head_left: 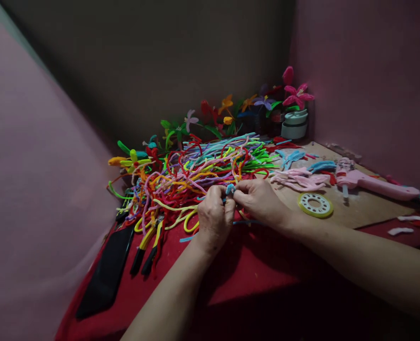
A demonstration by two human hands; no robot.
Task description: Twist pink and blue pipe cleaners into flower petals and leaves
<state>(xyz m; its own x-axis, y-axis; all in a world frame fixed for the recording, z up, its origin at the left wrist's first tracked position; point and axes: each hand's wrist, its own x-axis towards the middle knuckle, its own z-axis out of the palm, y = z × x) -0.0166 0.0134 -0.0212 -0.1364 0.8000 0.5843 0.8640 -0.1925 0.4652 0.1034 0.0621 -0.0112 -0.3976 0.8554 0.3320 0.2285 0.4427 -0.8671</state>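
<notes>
My left hand (215,215) and my right hand (261,201) meet over the front of a heap of colourful pipe cleaners (203,175). Between the fingertips of both hands is a small curled blue pipe cleaner (230,189), pinched from either side. The fingers of each hand are closed, and parts of the blue piece are hidden behind them. A loose blue strand (187,239) lies on the red cloth by my left wrist. Pliers with yellow and black handles (148,248) rest to the left.
A black phone-like slab (105,274) lies on the red cloth (252,279). On a brown board (352,213) are a yellow-rimmed tape roll (315,204), a pink glue gun (373,182), and pink fuzzy pieces (298,179). Pipe-cleaner flowers (298,96) stand at the back.
</notes>
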